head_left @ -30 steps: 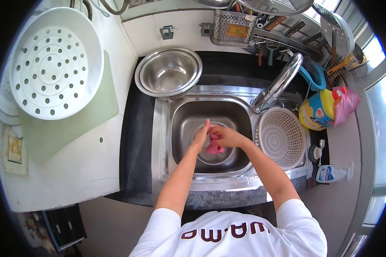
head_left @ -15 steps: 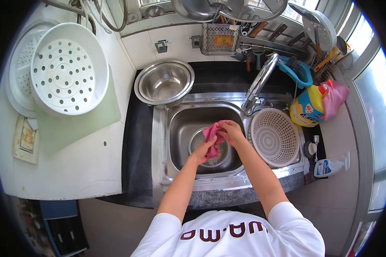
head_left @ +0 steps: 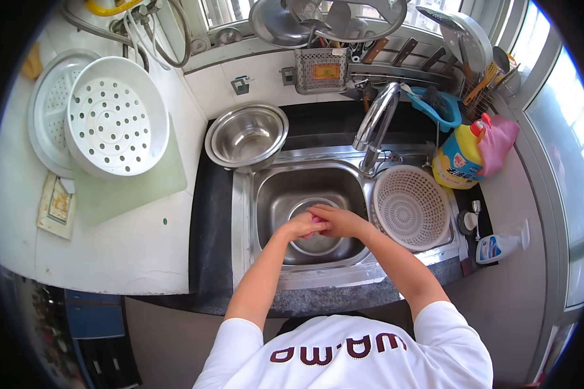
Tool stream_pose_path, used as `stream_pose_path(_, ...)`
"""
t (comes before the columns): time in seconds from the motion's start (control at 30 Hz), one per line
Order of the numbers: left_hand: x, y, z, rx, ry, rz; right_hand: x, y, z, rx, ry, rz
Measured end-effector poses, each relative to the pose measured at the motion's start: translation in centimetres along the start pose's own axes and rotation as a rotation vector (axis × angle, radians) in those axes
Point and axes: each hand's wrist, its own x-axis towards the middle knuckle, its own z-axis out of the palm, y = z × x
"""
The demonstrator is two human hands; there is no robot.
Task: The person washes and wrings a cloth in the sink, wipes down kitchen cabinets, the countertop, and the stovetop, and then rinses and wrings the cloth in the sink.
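Observation:
My left hand [head_left: 300, 226] and my right hand [head_left: 339, 220] are pressed together over the sink, wrapped round a pink cloth [head_left: 316, 220]. Only a small bit of the cloth shows between the fingers; the rest is hidden in my grip. Below the hands, a round metal bowl [head_left: 318, 247] sits on the bottom of the steel sink [head_left: 276, 188]. What the bowl contains is hard to make out.
A chrome faucet [head_left: 377, 120] rises behind the sink. To the right are a white colander [head_left: 411, 207], a yellow detergent jug [head_left: 457, 157] and a spray bottle [head_left: 499, 247]. Nested steel bowls [head_left: 246, 136] stand at back left; a white perforated steamer [head_left: 113, 120] is further left.
The pink cloth was loosely spread between both hands; now it is bunched up inside them. My hands have come together, and the head view has shifted slightly.

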Motion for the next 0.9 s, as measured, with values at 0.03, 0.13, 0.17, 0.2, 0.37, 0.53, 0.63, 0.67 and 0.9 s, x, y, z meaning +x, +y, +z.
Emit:
stream_pose_path(0.03,0.0,0.4,-0.1,-0.003,-0.038,0.016,0.3,-1.1,-0.5,0.005,-0.028,0.149)
stream_pose_path(0.13,-1.3,1.8,0.3,0.111,0.012,0.052,1.0,-3.8,-3.2,0.303,-0.214,0.627)
stream_pose_path(0.17,-1.8,2.3,0.5,0.226,0.097,0.072,0.6,-2.5,-2.1,0.306,-0.208,0.625)
stream_pose_path(0.2,-0.9,0.9,0.5,0.231,0.096,0.071,0.1,-0.2,-0.2,0.349,-0.051,0.489)
stream_pose_path(0.37,-0.5,0.5,2.4,0.015,0.271,0.342,0.2,-1.3,0.3,0.666,0.294,0.595)
stream_pose_path(0.53,-1.7,3.4,2.1,-0.011,0.129,0.180,-0.1,-1.9,0.4,1.029,0.373,0.664)
stream_pose_path(0.63,-0.8,3.0,1.4,-0.103,0.015,0.130,-0.2,-3.9,-1.7,0.213,0.185,0.518)
stream_pose_path(0.67,-0.6,3.1,1.3,-0.199,-0.040,0.118,-0.3,-4.9,-2.1,0.214,0.189,0.517)
stream_pose_path(0.9,-2.1,5.2,-0.5,-0.077,-0.050,0.041,-1.2,-7.6,-4.8,-0.643,0.284,0.138)
